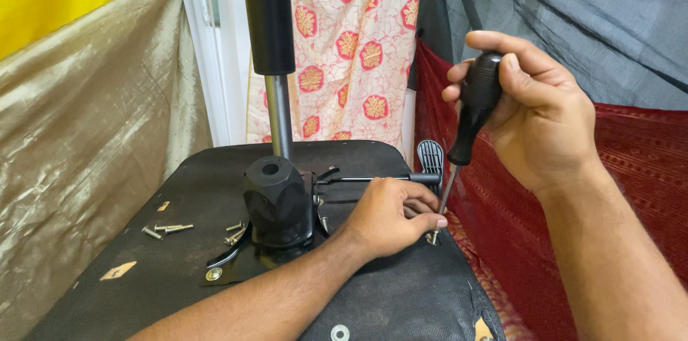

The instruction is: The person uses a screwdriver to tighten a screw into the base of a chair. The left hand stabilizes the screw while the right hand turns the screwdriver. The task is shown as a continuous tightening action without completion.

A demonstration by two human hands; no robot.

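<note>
The screw (433,238) stands at the right edge of the black chair underside (215,183), your left hand (390,218) pinching it and your right hand (534,108) gripping the screwdriver (469,115), whose tip could slip and poke your fingers, with loose screws (166,228) and hanging cloths (86,119) around.

Soft even daylight, sharp focus

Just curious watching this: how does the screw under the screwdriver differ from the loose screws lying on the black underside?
The screw at the tip stands upright, pinched by the left hand under the screwdriver in the right hand. The loose screws lie flat, untouched, far left. Both look like silvery metal.
</note>
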